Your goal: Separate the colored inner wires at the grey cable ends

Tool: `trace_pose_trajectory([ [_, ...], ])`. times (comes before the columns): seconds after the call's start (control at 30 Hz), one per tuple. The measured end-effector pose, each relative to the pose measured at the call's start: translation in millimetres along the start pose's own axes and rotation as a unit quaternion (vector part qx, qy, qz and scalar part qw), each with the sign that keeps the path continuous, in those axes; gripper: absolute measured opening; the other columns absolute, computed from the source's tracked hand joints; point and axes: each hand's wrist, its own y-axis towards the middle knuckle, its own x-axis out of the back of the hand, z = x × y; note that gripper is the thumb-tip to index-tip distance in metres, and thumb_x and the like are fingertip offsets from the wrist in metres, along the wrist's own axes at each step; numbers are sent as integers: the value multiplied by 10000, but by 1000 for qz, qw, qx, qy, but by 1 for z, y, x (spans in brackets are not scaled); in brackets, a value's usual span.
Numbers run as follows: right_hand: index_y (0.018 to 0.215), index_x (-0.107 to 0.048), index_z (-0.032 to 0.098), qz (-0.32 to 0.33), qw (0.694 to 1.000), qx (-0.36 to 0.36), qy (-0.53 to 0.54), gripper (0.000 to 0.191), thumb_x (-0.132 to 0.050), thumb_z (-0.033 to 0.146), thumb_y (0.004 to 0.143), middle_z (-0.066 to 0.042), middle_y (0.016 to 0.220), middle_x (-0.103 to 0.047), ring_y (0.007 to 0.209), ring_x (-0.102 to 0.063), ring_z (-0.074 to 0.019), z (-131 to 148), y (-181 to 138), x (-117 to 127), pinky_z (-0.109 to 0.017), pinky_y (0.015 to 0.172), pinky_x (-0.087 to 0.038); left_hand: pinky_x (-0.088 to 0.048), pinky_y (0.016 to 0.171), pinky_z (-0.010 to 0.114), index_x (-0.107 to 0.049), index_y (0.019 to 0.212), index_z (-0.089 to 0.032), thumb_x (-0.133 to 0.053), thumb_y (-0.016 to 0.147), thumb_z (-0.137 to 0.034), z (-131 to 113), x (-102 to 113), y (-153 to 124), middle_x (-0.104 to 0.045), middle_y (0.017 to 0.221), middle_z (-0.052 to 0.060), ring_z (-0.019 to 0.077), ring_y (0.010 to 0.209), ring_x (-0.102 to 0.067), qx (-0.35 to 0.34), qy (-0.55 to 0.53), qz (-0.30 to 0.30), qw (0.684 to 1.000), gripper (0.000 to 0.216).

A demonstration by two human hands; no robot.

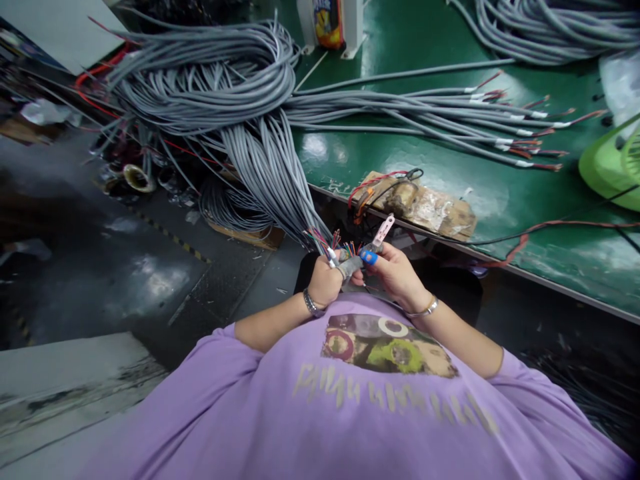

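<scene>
My left hand is closed around the end of a grey cable, where thin coloured wires fan out. Grey tape or sheathing shows on its fingers. Close beside it, my right hand is closed with blue wrapping on the thumb and a fingertip. From its grip sticks up a flat pale pink piece with a slot; its kind I cannot make out. Between the two hands are more bare-ended coloured wires. The exact contact of the fingertips is too small to tell.
A big coil of grey cable lies on the green table, its stripped ends spread rightward. At the table edge a wooden block carries a soldering-like mess. A light green basket stands right; more cable lies behind.
</scene>
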Motion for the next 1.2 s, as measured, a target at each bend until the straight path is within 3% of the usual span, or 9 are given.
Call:
trace_pose_trajectory([
  [0.17,813,-638,188,61,998,-32,9,352,-841,437,669,23,574,-623,480,-534,-119,5,-1,-3,-264,477,-417,-540,502,241,-646,664,-139,-791,695,-496,0,1,0,-685,592,39,145,493,-651,0,18,27,999,387],
  [0.47,721,-554,205,52,997,-42,25,364,-839,424,665,42,500,-566,421,-505,-118,4,-2,-11,-275,438,-423,-564,532,258,-645,667,-138,-802,682,-470,-5,-1,-2,-679,589,31,141,499,-647,17,32,39,999,368],
  [0.53,718,-534,211,27,998,-47,41,351,-809,426,685,53,475,-535,400,-480,-114,0,0,-14,-263,419,-386,-558,527,251,-645,654,-135,-795,700,-463,-3,-1,-1,-678,586,32,137,497,-647,7,27,41,999,364],
  [0.7,671,-457,207,-136,985,-44,100,376,-811,331,641,92,530,-436,449,-371,-45,-3,8,-1,-196,442,-335,-528,480,229,-636,623,-131,-816,688,-422,-4,-1,-4,-667,563,24,128,462,-632,2,-8,32,999,349],
  [0.83,768,-546,203,-104,978,-86,159,383,-814,452,653,65,627,-517,498,-398,-56,2,11,19,-197,486,-399,-505,442,228,-617,609,-138,-831,651,-432,-17,-1,-7,-649,533,10,116,420,-597,14,-43,24,999,366],
  [0.97,783,-602,203,-58,984,-97,135,483,-783,630,651,23,688,-590,523,-429,-74,12,12,25,-216,487,-410,-483,409,234,-621,622,-143,-848,583,-471,-31,-3,-6,-622,495,1,110,379,-555,45,-54,47,996,400],
  [1.1,778,-637,191,17,994,-64,89,555,-816,680,586,15,691,-593,523,-398,-73,18,18,20,-219,475,-366,-443,387,218,-606,622,-145,-846,578,-473,-38,-7,-1,-608,484,0,104,368,-542,66,-55,78,993,408],
  [1.2,706,-614,187,-11,998,12,62,514,-849,629,589,47,593,-503,495,-330,-61,15,23,16,-216,466,-302,-415,374,209,-588,610,-148,-846,568,-468,-40,-11,4,-603,481,0,106,365,-543,75,-55,96,991,414],
])
